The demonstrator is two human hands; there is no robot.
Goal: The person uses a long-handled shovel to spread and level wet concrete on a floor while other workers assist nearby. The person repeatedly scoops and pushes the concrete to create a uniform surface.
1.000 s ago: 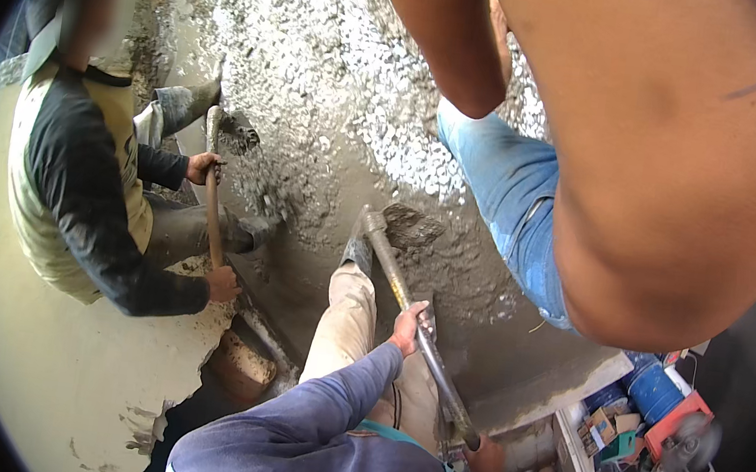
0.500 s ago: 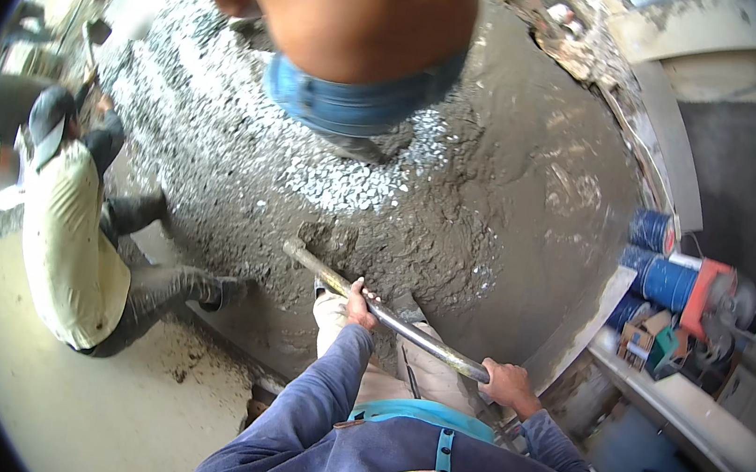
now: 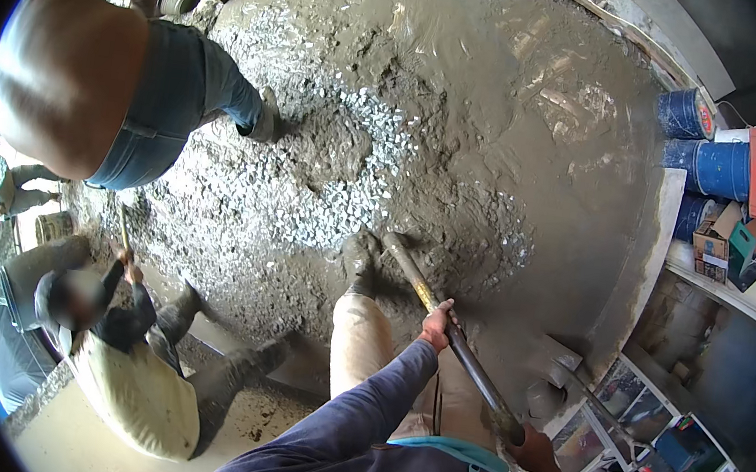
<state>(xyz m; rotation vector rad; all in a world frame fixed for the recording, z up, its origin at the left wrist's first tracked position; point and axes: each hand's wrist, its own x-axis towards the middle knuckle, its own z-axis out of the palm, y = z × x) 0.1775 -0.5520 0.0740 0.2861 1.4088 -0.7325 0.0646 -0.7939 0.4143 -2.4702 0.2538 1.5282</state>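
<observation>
A long-handled hoe (image 3: 479,371) slants across in front of my legs, its far end in the wet grey concrete (image 3: 577,232). Mud and gravel hide its blade. My left hand (image 3: 436,323) is closed round the middle of the handle. Lower and to the right, my right hand (image 3: 535,453) grips the near end of the handle. My muddy left boot (image 3: 359,257) stands in the mix beside the hoe's far end. Just beyond it lies a patch of pale crushed stone (image 3: 345,199).
A shirtless person (image 3: 77,76) bends over the mix at the upper left. Below, a person in a pale yellow top (image 3: 135,404) sits holding a tool handle. A muddy shovel (image 3: 562,355) lies at my right. Blue drums (image 3: 721,170) stand at the right edge.
The hoe has swung right, and its far end now points more steeply away from me. My right hand is lower. The shirtless person has shifted from top centre to upper left.
</observation>
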